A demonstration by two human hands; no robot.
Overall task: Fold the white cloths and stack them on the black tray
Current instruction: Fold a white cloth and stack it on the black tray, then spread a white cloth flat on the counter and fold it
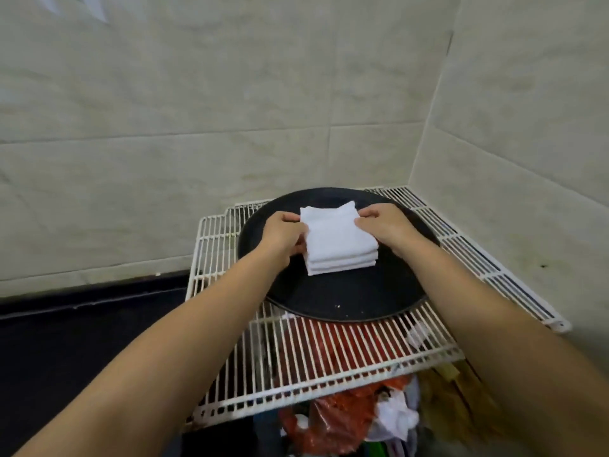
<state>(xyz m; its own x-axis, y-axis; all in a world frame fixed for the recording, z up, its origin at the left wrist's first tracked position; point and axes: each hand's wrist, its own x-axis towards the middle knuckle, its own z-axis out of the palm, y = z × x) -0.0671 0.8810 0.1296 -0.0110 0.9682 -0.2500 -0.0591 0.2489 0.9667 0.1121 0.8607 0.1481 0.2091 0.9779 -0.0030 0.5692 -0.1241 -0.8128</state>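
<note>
Head view: stack of folded white cloths (339,244) sits on the round black tray (333,298), tray on a white wire rack (329,361) in a tiled corner. Left hand (284,233) pinches the stack's left edge, fingers closed on it; right hand (384,225) pinches the top cloth's right edge. Stack lies between both hands. Red plastic bags (333,420) below the rack, nearer the person.

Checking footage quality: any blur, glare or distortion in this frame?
Head view: wide-angle bending curves the wall tile lines; soft overall, stack of folded white cloths nearly washed out; no hard glare on the round black tray; left hand and right hand fairly sharp.
</note>
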